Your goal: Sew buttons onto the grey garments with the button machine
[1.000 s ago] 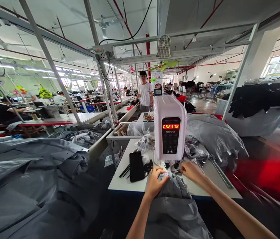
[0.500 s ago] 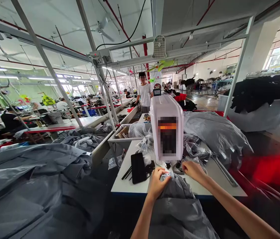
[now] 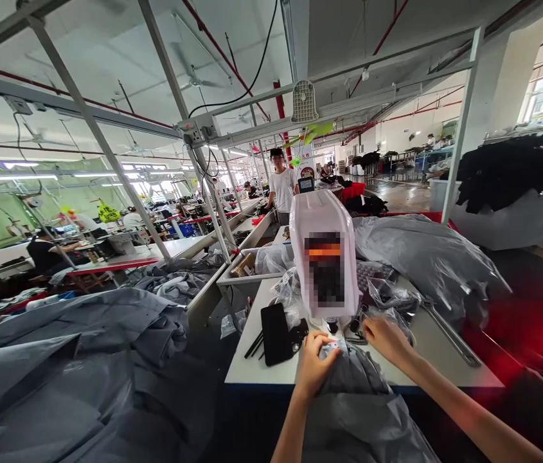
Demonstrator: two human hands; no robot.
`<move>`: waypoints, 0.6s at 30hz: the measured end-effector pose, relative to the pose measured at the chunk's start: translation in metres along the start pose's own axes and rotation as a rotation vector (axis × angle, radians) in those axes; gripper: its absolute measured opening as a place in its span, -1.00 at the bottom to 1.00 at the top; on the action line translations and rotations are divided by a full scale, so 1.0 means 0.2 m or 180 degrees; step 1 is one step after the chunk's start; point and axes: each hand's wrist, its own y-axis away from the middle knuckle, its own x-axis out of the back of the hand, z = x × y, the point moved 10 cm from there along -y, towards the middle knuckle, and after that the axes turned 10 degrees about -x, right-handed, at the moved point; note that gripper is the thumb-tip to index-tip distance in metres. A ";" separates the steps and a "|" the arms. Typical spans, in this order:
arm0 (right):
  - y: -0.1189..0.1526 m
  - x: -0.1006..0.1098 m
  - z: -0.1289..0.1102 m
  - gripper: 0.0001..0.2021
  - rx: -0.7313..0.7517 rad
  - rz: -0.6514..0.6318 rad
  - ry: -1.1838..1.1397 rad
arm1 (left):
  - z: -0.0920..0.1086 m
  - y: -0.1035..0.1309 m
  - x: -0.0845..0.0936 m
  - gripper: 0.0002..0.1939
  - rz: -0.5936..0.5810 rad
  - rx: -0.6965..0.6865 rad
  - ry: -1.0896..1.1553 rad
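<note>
My left hand (image 3: 318, 361) pinches the edge of a grey garment (image 3: 353, 373) just under the head of a white-housed machine (image 3: 324, 215). The cloth runs down from the table toward me, smooth and partly folded. To the right of the machine's base, my right hand (image 3: 387, 339) is closed with curled fingers, apart from the garment. Whatever its fingers may hold is hidden. Left of my left hand, a black phone (image 3: 275, 334) lies on the white table (image 3: 247, 370).
A long metal tool (image 3: 452, 335) lies at the table's right, near grey plastic-wrapped goods (image 3: 425, 257). Clear plastic bags crowd the machine. Grey fabric (image 3: 59, 379) is heaped at the left. A person (image 3: 282, 186) stands beyond the machine, beside a metal frame (image 3: 169, 77).
The camera view has shifted a little, so the scene sits slightly more to the right and lower. Both hands keep nearly the same place beside the machine.
</note>
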 end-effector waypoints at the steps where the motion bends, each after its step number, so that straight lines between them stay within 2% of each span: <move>1: 0.00 0.00 0.01 -0.82 0.0013 0.0025 -0.0042 | 0.00 0.00 0.00 -0.80 0.0003 -0.0003 -0.0009; 8: 0.00 -0.01 0.01 -0.79 0.0091 -0.0067 -0.0157 | 0.01 0.00 0.00 -0.81 0.0012 -0.0027 0.0045; 18: 0.00 -0.01 0.01 -0.78 0.0008 -0.0052 0.0119 | 0.02 0.00 0.01 -0.81 0.0015 -0.0001 0.0062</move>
